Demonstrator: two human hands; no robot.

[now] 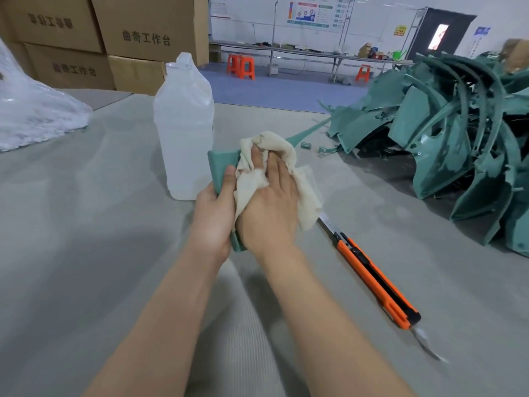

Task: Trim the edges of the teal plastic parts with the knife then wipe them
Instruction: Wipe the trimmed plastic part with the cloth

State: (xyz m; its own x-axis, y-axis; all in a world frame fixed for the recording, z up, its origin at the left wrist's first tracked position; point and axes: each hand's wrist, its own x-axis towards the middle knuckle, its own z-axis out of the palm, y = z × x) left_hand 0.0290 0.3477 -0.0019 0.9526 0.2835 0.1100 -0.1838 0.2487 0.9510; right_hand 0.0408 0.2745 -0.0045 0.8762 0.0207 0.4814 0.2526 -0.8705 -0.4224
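My left hand (214,219) grips a teal plastic part (221,164) by its left edge above the middle of the table. My right hand (269,207) presses a cream cloth (303,193) onto the part, with the fingers partly wrapped in the cloth. Cloth and hands hide most of the part. An orange and black knife (375,279) lies on the table just right of my right forearm, its blade out and pointing toward the cloth.
A clear plastic bottle (184,127) stands just left of the part. A big pile of teal parts (458,144) fills the right side. A clear plastic bag (34,110) lies far left, cardboard boxes (114,38) behind. The grey table (86,224) stretches to the left.
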